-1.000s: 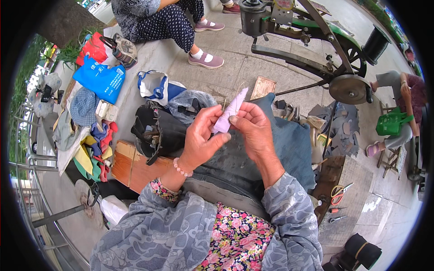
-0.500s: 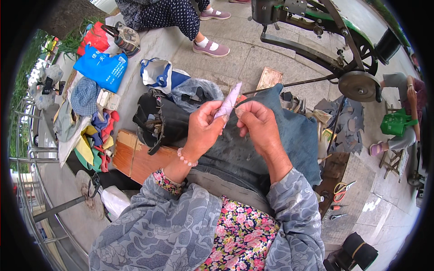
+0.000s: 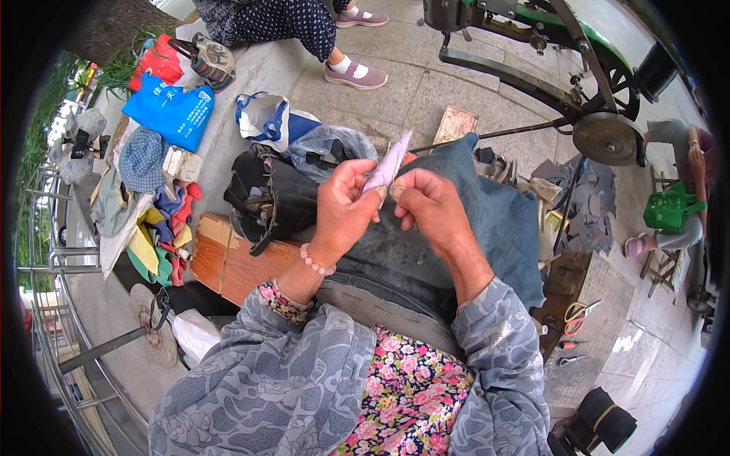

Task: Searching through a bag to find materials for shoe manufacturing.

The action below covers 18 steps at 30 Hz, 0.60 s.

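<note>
An outdoor street repair stall on a stone-paved pavement [image 3: 426, 83]. At one o'clock stands a heavy hand-cranked stitching machine [image 3: 563, 68] with its flywheel [image 3: 606, 138]; at three o'clock leather scraps [image 3: 585, 197] lie scattered, and at four o'clock scissors [image 3: 579, 315] rest on the ground. Bags [image 3: 171, 114] and cloths [image 3: 160, 228] pile up at ten o'clock beside a metal railing [image 3: 46, 304]

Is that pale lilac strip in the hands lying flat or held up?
Held up. The pale lilac strip points up and away, pinched at its lower end between the left hand and right hand, above the dark blue cloth on the lap.
</note>
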Tool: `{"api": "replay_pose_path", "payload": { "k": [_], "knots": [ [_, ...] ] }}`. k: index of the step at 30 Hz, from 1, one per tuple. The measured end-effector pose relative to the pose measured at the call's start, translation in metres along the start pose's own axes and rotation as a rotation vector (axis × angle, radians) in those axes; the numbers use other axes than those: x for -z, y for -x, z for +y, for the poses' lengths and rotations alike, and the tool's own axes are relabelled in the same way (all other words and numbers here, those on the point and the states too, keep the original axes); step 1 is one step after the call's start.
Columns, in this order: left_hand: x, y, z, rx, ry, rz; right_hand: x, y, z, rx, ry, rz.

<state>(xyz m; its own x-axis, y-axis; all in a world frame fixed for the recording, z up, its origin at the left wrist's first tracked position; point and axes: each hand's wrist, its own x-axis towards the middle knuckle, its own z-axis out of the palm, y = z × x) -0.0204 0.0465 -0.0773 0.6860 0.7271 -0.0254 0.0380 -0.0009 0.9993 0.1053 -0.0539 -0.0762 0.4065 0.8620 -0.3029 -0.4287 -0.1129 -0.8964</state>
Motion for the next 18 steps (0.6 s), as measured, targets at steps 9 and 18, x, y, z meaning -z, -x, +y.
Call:
{"api": "replay_pose_path", "payload": {
  "k": [9,18],
  "knots": [
    [-0.001,0.004,0.005,0.079,0.215,-0.057,0.006,-0.002,0.000,0.029,-0.034,0.121],
    [0.003,0.002,0.002,0.001,0.006,-0.189,0.030,0.008,-0.011,0.115,-0.195,0.092]
  ]
}}
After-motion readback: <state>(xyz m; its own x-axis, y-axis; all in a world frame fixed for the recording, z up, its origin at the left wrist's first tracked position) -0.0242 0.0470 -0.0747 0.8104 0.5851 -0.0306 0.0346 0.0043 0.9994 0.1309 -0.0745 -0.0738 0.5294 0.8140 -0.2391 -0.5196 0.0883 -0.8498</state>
